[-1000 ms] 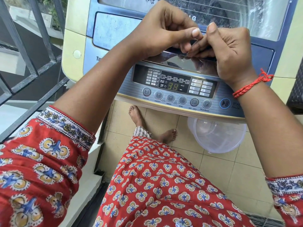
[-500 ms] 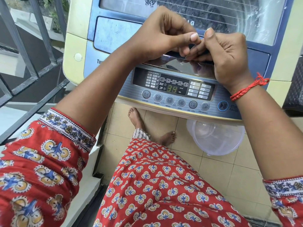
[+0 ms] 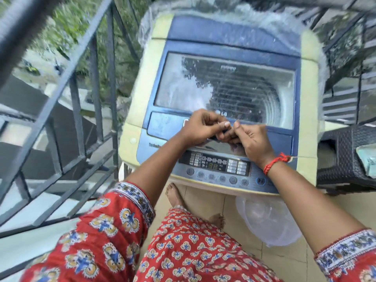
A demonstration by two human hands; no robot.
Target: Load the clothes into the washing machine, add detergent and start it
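Left hand (image 3: 200, 127) and right hand (image 3: 250, 139) meet, fingers curled on the front lip of the closed washing machine lid (image 3: 223, 88), likely to lift it (display lit); clothes and detergent unseen.

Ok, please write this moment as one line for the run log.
lid: closed | left hand, right hand: fingers curled at lid's front edge | control panel: display lit | start not yet pressed

Light: bright daylight is flooding in.
Glare: sky is reflecting off the washing machine lid (image 3: 223, 86).
Blur: motion is smearing the railing (image 3: 95, 78) and the edges.
Distortion: straight bars are bowing outward toward the corners.
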